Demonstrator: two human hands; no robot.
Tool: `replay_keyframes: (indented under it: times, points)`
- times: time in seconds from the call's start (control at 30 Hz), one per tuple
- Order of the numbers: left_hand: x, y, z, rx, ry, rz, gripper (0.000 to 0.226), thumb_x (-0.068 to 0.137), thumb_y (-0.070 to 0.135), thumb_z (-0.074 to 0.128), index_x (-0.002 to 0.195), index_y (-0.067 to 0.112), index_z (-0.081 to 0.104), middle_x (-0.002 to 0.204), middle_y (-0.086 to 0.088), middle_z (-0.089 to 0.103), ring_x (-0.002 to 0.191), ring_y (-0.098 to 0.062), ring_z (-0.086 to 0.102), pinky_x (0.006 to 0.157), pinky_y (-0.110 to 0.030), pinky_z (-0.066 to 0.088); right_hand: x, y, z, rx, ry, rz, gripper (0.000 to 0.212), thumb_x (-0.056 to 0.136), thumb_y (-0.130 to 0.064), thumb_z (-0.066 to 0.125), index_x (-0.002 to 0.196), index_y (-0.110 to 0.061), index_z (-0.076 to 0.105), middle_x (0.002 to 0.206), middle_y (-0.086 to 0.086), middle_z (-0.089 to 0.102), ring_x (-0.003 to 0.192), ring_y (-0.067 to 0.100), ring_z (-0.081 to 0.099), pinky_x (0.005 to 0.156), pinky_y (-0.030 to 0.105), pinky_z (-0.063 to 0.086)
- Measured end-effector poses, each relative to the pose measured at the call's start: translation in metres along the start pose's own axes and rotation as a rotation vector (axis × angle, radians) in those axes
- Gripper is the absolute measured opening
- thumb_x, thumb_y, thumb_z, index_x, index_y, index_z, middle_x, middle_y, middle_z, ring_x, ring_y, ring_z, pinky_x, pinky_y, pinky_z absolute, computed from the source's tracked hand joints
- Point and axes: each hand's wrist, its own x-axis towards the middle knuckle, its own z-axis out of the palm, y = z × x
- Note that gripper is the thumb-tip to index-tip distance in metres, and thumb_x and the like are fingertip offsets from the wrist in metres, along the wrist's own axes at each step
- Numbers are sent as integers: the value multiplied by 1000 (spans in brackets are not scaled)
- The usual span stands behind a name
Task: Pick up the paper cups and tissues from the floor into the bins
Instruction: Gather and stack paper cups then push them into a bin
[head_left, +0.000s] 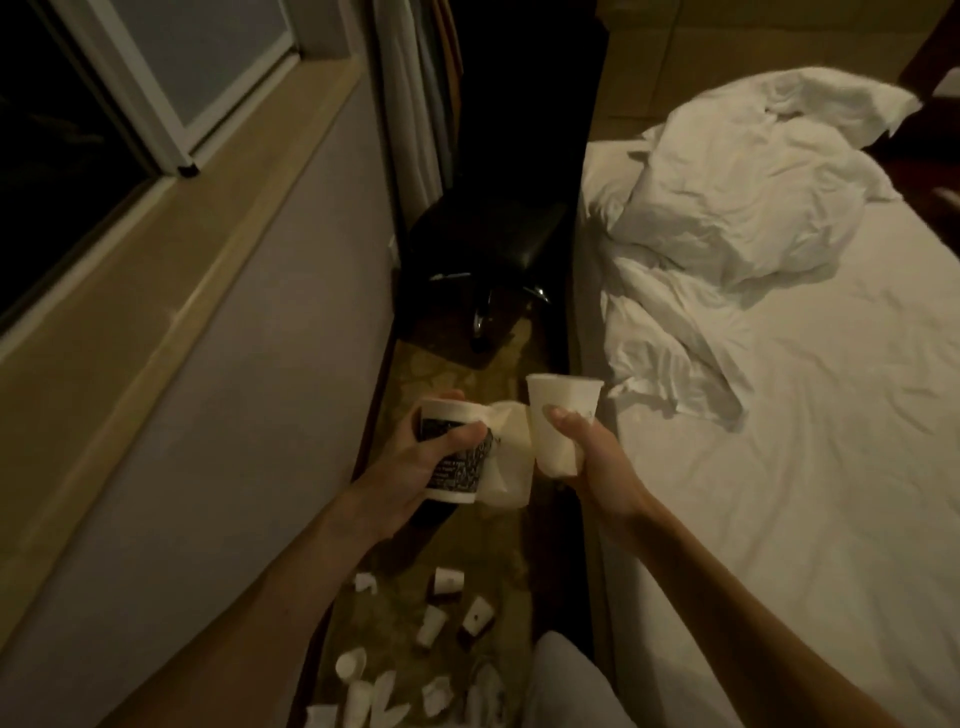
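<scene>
My left hand (415, 457) grips a black-and-white printed paper cup (457, 467), with a crumpled tissue (506, 457) bunched against its right side. A plain white paper cup (558, 421) stands upright in my right hand (587, 452), thumb across its front. Both hands are held up over the narrow floor strip between the wall and the bed. Below, several paper cups (431, 626) and crumpled tissues (485, 691) lie scattered on the patterned carpet (483, 525). No bin is visible.
A white bed (805, 415) with rumpled sheets and a pillow (737, 197) fills the right. The wall (234, 415) and window ledge run along the left. A dark chair (488, 244) stands at the far end of the floor strip.
</scene>
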Motion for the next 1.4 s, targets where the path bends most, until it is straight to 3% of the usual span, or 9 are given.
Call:
replay_keyframes:
  times: [0.1, 0.33, 0.53, 0.67, 0.8, 0.97, 1.1, 1.27, 1.4]
  points:
    - [31, 17, -10, 6, 49, 24, 68, 53, 37, 90, 115, 34, 63, 112, -5, 68, 94, -22, 72, 69, -40, 58, 43, -10, -4, -10, -37, 44, 51, 83, -53, 60, 123, -22, 56, 102, -3, 73, 91, 16, 71, 67, 24, 55]
    - [111, 33, -26, -77, 209, 37, 63, 59, 31, 92, 115, 32, 63, 104, -3, 72, 91, -21, 73, 66, -35, 58, 159, -21, -26, -30, -213, 120, 71, 75, -63, 66, 131, -21, 53, 112, 2, 70, 96, 19, 70, 72, 27, 55]
    - [193, 56, -26, -106, 444, 97, 73, 52, 40, 86, 119, 32, 57, 111, -2, 68, 91, -12, 72, 69, -27, 57, 280, -49, -43, -50, -359, 197, 59, 80, -54, 58, 128, -19, 55, 115, 5, 70, 103, 23, 69, 75, 31, 57]
    - [232, 70, -18, -180, 571, 126, 78, 50, 42, 92, 118, 32, 56, 104, 1, 71, 89, -13, 73, 66, -27, 57, 343, -70, -40, -158, -469, 198, 65, 78, -55, 55, 133, -20, 52, 123, 4, 67, 109, 22, 66, 80, 34, 57]
    - [248, 82, -22, -286, 701, 155, 81, 48, 40, 93, 120, 29, 58, 108, -4, 71, 91, -16, 73, 68, -29, 57, 389, -86, -23, -230, -582, 221, 68, 78, -59, 52, 135, -22, 49, 126, 3, 64, 112, 20, 63, 88, 37, 56]
    - [254, 83, -47, -404, 844, 179, 72, 51, 39, 86, 118, 31, 61, 108, -4, 73, 96, -21, 72, 71, -34, 58, 433, -79, 11, -278, -730, 279, 49, 76, -61, 56, 118, -35, 54, 111, -8, 70, 97, 7, 68, 69, 23, 57]
    - [264, 65, -74, -479, 959, 173, 71, 50, 42, 86, 117, 39, 63, 107, 5, 73, 96, -15, 72, 71, -32, 57, 462, -65, 43, -334, -821, 365, 47, 83, -57, 62, 120, -28, 56, 108, -8, 73, 99, 13, 70, 70, 24, 58]
    - [279, 35, -107, -628, 1068, 147, 68, 42, 46, 88, 107, 43, 69, 106, 4, 74, 92, -17, 73, 74, -39, 58, 489, -39, 80, -487, -869, 463, 56, 80, -47, 60, 127, -17, 57, 115, 4, 71, 102, 19, 70, 89, 40, 58]
    - [294, 5, -118, -760, 1127, 138, 70, 36, 49, 92, 102, 40, 70, 105, 1, 75, 90, -18, 73, 65, -35, 58, 506, -16, 98, -578, -899, 542, 56, 77, -47, 61, 123, -15, 58, 114, 6, 71, 97, 18, 71, 75, 29, 59]
